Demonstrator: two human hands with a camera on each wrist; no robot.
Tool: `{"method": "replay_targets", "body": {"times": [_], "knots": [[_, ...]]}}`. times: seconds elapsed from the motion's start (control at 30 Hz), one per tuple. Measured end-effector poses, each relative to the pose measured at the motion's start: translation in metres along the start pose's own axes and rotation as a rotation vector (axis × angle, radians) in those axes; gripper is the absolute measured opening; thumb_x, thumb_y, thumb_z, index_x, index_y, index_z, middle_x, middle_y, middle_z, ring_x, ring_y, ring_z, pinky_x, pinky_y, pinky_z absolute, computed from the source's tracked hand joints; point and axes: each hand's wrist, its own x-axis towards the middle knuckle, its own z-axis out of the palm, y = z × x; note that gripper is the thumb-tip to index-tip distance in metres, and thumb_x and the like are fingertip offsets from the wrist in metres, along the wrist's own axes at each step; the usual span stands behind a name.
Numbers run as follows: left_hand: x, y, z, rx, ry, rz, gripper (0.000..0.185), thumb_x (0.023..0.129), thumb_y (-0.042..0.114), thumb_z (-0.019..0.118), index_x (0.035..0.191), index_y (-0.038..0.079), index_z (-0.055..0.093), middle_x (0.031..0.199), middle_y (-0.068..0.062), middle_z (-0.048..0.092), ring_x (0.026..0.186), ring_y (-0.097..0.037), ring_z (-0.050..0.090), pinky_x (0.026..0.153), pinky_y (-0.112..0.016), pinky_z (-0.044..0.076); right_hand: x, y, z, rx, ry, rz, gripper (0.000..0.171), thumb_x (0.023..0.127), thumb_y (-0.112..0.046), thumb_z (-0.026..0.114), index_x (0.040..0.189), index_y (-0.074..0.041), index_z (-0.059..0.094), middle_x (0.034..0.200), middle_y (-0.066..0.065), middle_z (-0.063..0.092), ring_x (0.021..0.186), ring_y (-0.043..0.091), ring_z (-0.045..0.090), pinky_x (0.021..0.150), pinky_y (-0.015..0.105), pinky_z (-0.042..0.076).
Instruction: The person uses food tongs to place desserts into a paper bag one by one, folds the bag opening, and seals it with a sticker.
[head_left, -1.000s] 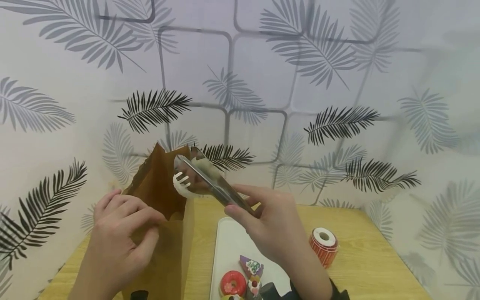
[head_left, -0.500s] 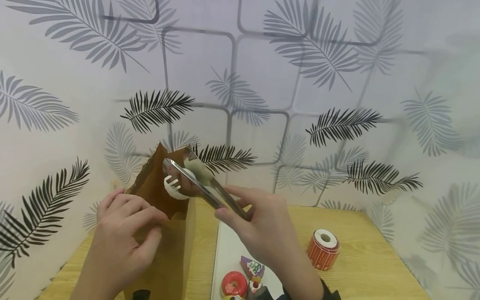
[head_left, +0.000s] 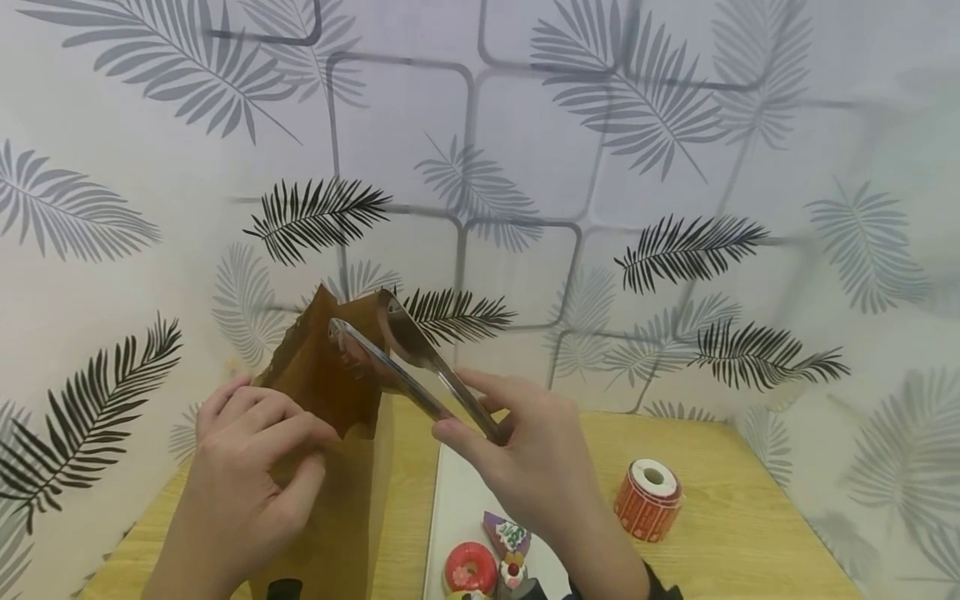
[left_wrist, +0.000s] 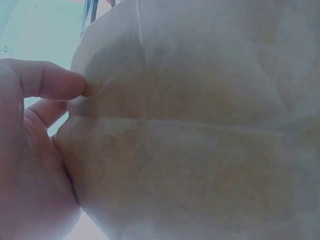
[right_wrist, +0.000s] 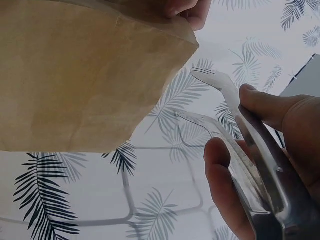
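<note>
A tall brown paper bag (head_left: 337, 508) stands at the left with its mouth gaping upward. My left hand (head_left: 251, 467) pinches its near rim, the thumb (left_wrist: 55, 82) against the outer paper in the left wrist view. My right hand (head_left: 532, 462) holds metal tongs (head_left: 397, 375) over the bag's mouth. The tongs' arms are spread, with nothing between their tips, as the right wrist view also shows of the tongs (right_wrist: 260, 155). The bag's lower inside is hidden.
Right of the bag lies a white tray (head_left: 453, 483) carrying a red donut (head_left: 471, 568), a purple cake slice (head_left: 508, 532) and a small cherry-topped sweet (head_left: 513, 570). A red-and-white sticker roll (head_left: 649, 504) stands farther right on the wooden table (head_left: 735, 517). A leaf-patterned wall closes the back.
The tongs moved left over the bag with a white-striped brown pastry between their tips. Now their arms have spread wider, and the pastry is out of sight.
</note>
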Motion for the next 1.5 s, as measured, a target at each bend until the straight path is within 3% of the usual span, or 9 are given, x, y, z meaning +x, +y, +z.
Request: {"method": "replay_targets", "body": {"times": [0.3, 0.5, 0.83, 1.17, 1.5], "knots": [[0.000, 0.001, 0.001, 0.000, 0.000, 0.000, 0.021, 0.084, 0.006, 0.062, 0.075, 0.023, 0.073, 0.078, 0.010, 0.065, 0.091, -0.017, 0.054, 0.121, -0.053, 0.024, -0.008, 0.015, -0.010, -0.045, 0.006, 0.054, 0.049, 0.084, -0.029, 0.088, 0.131, -0.030, 0.073, 0.092, 0.000, 0.075, 0.057, 0.000, 0.066, 0.053, 0.024, 0.056], [0.000, 0.000, 0.001, 0.002, 0.002, 0.005, 0.021, 0.084, 0.007, 0.062, 0.076, 0.023, 0.073, 0.078, 0.010, 0.065, 0.090, -0.017, 0.054, 0.121, -0.053, 0.024, -0.017, 0.028, -0.019, -0.081, 0.012, 0.128, 0.049, 0.083, -0.029, 0.089, 0.130, -0.029, 0.074, 0.096, 0.001, 0.075, 0.057, 0.000, 0.066, 0.054, 0.024, 0.055], [-0.001, 0.001, 0.001, 0.002, -0.011, -0.004, 0.021, 0.083, 0.006, 0.062, 0.077, 0.023, 0.074, 0.079, 0.009, 0.065, 0.091, -0.017, 0.054, 0.119, -0.051, 0.024, -0.028, 0.040, -0.027, -0.119, 0.031, 0.165, 0.051, 0.080, -0.029, 0.091, 0.129, -0.030, 0.074, 0.093, 0.000, 0.074, 0.060, 0.000, 0.066, 0.058, 0.023, 0.054], [0.001, 0.002, 0.003, -0.004, -0.006, 0.001, 0.022, 0.083, 0.006, 0.062, 0.077, 0.023, 0.074, 0.079, 0.009, 0.065, 0.091, -0.016, 0.053, 0.119, -0.051, 0.024, -0.047, 0.056, -0.033, -0.076, 0.012, 0.307, 0.048, 0.079, -0.030, 0.092, 0.124, -0.029, 0.076, 0.087, 0.000, 0.073, 0.054, 0.005, 0.065, 0.054, 0.025, 0.054], [0.001, 0.001, 0.002, 0.002, -0.002, 0.008, 0.021, 0.083, 0.006, 0.061, 0.077, 0.022, 0.074, 0.079, 0.009, 0.065, 0.091, -0.016, 0.053, 0.117, -0.052, 0.025, -0.053, 0.066, -0.035, -0.088, 0.013, 0.368, 0.047, 0.079, -0.033, 0.091, 0.124, -0.029, 0.076, 0.088, 0.000, 0.072, 0.054, 0.007, 0.064, 0.052, 0.025, 0.053]]}}
